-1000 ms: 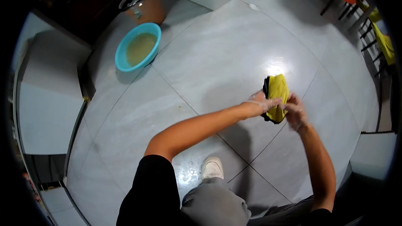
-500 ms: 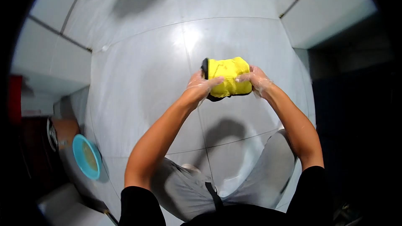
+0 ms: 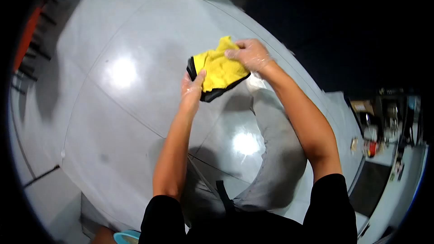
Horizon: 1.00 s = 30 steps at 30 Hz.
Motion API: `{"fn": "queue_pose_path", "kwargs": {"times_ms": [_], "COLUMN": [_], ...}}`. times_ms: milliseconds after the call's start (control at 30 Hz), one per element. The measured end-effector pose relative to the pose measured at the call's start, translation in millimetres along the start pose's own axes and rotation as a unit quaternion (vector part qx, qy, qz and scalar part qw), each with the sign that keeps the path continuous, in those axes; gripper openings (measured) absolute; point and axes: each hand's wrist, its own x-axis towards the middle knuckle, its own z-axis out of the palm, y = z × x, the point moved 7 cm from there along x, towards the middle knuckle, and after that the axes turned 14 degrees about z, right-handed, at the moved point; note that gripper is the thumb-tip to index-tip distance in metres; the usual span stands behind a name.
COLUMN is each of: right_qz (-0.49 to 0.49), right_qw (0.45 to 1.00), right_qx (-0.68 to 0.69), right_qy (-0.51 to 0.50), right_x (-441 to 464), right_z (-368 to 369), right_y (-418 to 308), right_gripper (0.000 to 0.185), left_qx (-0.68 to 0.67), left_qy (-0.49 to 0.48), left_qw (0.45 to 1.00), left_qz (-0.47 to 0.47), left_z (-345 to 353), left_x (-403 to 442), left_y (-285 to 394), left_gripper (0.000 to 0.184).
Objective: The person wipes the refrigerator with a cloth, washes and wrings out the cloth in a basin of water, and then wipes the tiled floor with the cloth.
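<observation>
Gripping the yellow cloth (image 3: 220, 70), left hand (image 3: 192, 86) and right hand (image 3: 249, 55) are clamping opposite sides above the floor (image 3: 122, 122).

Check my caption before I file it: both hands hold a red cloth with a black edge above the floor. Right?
No: the head view shows a yellow cloth. The left hand and right hand hold it above the floor, its edge black.
</observation>
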Motion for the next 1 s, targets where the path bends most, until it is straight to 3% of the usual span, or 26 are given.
{"fn": "queue_pose_path", "kwargs": {"times_ms": [33,100,233,267,367,400,467,533,567,633,667,700,733,800,833,867,900,967,1000], "right_qz": [0.012,0.023,0.049,0.063,0.137,0.119,0.044,-0.04,-0.021,0.004,0.016,0.031,0.113,0.165,0.144,0.288,0.327,0.345,0.319], "right_qw": [0.999,0.992,0.972,0.982,0.991,0.99,0.989,0.992,0.998,0.983,0.967,0.943,0.908,0.792,0.705,0.628,0.588,0.602,0.627], "right_qx": [0.034,0.015,-0.037,-0.027,-0.005,-0.069,-0.14,-0.103,-0.017,0.161,0.244,0.326,0.402,0.587,0.694,0.723,0.739,0.719,0.711], "right_qy": [0.04,0.124,0.226,0.175,0.015,0.012,0.018,0.06,0.065,0.082,0.077,0.064,0.012,-0.023,-0.001,0.034,0.032,0.043,0.018], "right_x": [-2.1,24.9,-23.8,-35.0,-62.9,-64.5,-62.1,-62.9,-57.1,-47.9,-45.4,-43.7,-44.1,-41.8,-30.4,-34.5,-32.5,-25.8,-17.7], "right_z": [-15.3,-58.6,-104.8,-95.0,-41.7,-27.3,9.0,46.5,57.4,79.3,83.3,92.3,100.7,142.7,179.5,181.8,192.4,193.3,188.8], "right_y": [18.6,53.5,111.7,127.7,169.2,187.2,220.1,256.7,276.1,314.4,329.2,343.8,353.0,409.5,449.3,438.1,439.3,431.1,428.6], "right_gripper": [0.042,0.045,0.054,0.06,0.07,0.087,0.113,0.126,0.118,0.102,0.093,0.084,0.072,0.055,0.05,0.049,0.046,0.027,0.027], "left_qx": [0.03,0.025,0.09,0.226,0.448,0.452,0.466,0.266,0.156,0.141,0.182,0.072,0.038,0.058,0.12,0.12,0.12,0.145,0.154], "left_qy": [0.039,0.009,0.007,0.02,-0.135,-0.174,-0.187,-0.15,-0.123,-0.085,-0.043,-0.071,-0.059,-0.017,-0.031,-0.056,-0.082,-0.091,-0.1], "left_qw": [0.998,0.998,0.991,0.97,0.884,0.875,0.864,0.931,0.937,0.932,0.911,0.926,0.917,0.914,0.905,0.917,0.927,0.927,0.928], "left_qz": [-0.034,-0.053,-0.094,-0.082,-0.018,0.012,-0.041,-0.203,-0.286,-0.322,-0.367,-0.364,-0.394,-0.401,-0.406,-0.376,-0.347,-0.334,-0.324], "left_z": [-0.5,23.3,52.9,37.5,40.5,55.9,86.2,105.6,119.7,123.6,134.3,133.0,131.2,137.3,141.2,149.0,152.9,139.9,133.7], "left_x": [-1.4,33.7,30.2,30.7,17.4,7.2,-12.9,-44.2,-63.9,-82.3,-89.2,-91.0,-95.7,-105.9,-102.0,-90.8,-85.2,-65.8,-51.7], "left_y": [-11.7,-25.5,-31.9,-42.7,-70.7,-87.1,-112.4,-156.8,-168.7,-179.1,-154.3,-177.0,-187.9,-170.3,-167.1,-165.6,-160.7,-154.5,-150.1], "left_gripper": [0.047,0.049,0.055,0.053,0.046,0.038,0.047,0.056,0.057,0.06,0.055,0.051,0.046,0.048,0.052,0.05,0.048,0.044,0.042]}}
